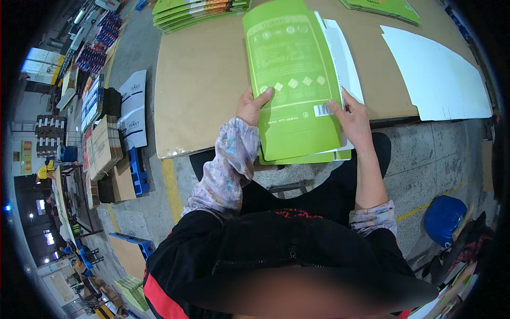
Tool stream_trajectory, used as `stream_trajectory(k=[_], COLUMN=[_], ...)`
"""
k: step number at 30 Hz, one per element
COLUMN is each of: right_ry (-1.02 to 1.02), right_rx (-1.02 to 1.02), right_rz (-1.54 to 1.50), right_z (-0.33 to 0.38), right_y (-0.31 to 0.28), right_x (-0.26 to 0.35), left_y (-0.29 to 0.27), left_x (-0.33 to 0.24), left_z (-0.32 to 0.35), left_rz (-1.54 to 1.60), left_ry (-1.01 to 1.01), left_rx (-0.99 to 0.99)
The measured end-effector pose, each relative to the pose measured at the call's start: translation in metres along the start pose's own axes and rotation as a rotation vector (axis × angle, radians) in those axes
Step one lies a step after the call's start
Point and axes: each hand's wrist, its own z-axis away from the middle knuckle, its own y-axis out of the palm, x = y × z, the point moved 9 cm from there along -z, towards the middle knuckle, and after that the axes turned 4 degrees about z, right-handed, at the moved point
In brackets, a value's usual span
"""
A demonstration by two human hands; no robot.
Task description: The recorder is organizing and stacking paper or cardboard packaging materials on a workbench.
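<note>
A flat green printed cardboard carton point(289, 61) lies at the near edge of the table, tilted slightly, with a barcode low on its right side. Gripping its left edge is my left hand point(253, 106), the thumb on top and the fingers tucked underneath. My right hand point(353, 119) pinches the right edge beside the barcode, its thumb on the printed face. White sheets point(346, 61) stick out from under the carton on the right. More green card point(313, 158) shows below its near edge. How many layers I hold is hidden.
The brown table point(199, 90) carries a stack of green cartons point(199, 15) at the far left and another green stack point(383, 8) at the far right. A white sheet point(438, 74) overhangs the right edge. Bundled cardboard point(104, 148) stands left on the floor; a blue bag point(445, 220) sits right.
</note>
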Motion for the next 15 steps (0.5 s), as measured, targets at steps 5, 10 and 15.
stream_trajectory(k=[5,10,15], right_ry=[-0.112,-0.081,-0.078], right_rx=[-0.102,0.076,0.086], right_rz=[0.368,0.735,0.794], right_z=[0.005,0.0,-0.011], right_y=[0.003,0.023,0.024], right_x=[-0.02,-0.014,-0.011], left_y=[0.012,0.034,0.034], left_x=[-0.039,-0.044,-0.01], left_z=[0.026,-0.027,-0.109], left_rz=[-0.94,-1.791,-2.122], left_ry=[0.527,0.444,0.395], left_rx=[-0.272,-0.138,-0.151])
